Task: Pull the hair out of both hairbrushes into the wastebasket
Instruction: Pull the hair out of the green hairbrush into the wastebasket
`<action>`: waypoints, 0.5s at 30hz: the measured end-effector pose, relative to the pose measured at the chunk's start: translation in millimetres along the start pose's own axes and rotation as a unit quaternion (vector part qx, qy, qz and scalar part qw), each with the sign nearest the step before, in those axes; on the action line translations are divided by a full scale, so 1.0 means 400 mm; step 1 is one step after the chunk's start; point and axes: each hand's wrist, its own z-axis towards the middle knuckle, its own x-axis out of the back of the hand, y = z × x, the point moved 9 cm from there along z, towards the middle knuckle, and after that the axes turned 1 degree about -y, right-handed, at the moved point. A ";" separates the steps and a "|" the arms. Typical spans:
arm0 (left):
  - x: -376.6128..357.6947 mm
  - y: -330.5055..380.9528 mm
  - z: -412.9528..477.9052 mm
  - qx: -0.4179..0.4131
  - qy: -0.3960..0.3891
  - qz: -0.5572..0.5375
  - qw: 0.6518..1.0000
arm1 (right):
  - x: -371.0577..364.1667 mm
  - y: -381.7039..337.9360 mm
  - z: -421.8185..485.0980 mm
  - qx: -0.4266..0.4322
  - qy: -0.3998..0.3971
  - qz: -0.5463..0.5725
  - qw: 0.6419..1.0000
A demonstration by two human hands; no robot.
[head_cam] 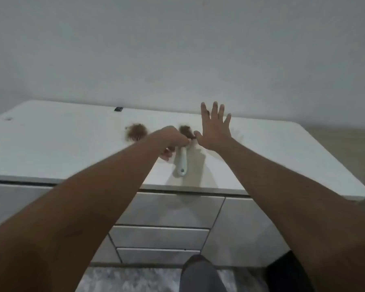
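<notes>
White countertop (pixel 61 148): left hand (pixel 173 142) pinches hair (pixel 185 131) on the pale-handled hairbrush (pixel 182 163); right hand (pixel 214 131) splayed beside it; second hair-clogged hairbrush (pixel 136 133) left of the fingers.

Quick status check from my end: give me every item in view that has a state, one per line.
Light-handled hairbrush: lying on the countertop, head full of hair.
Second hairbrush: lying on the countertop, untouched, hair in its bristles.
Left hand: closed at the head of the light-handled hairbrush; exact grip unclear.
Right hand: open, fingers spread, beside that brush's head.
Drawers: shut.
Wastebasket: not in view.
</notes>
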 end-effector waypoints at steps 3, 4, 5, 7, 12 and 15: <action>-0.034 0.010 -0.019 -0.017 -0.014 0.069 0.997 | -0.014 -0.007 -0.025 0.002 -0.005 0.000 1.000; -0.044 0.016 -0.033 -0.020 -0.012 0.069 0.997 | -0.015 -0.007 -0.031 0.002 -0.011 0.009 1.000; -0.055 0.023 -0.042 -0.025 -0.008 0.074 0.997 | -0.022 -0.007 -0.041 0.000 -0.018 0.018 1.000; -0.063 0.026 -0.056 -0.033 0.012 0.070 0.997 | -0.027 -0.008 -0.065 -0.005 -0.025 0.036 0.999; -0.043 0.000 -0.077 -0.021 0.028 -0.016 0.999 | -0.013 -0.013 -0.096 -0.003 -0.017 0.059 0.998; -0.033 -0.038 -0.093 0.012 -0.013 -0.135 0.991 | 0.001 -0.024 -0.097 -0.002 -0.007 0.065 0.998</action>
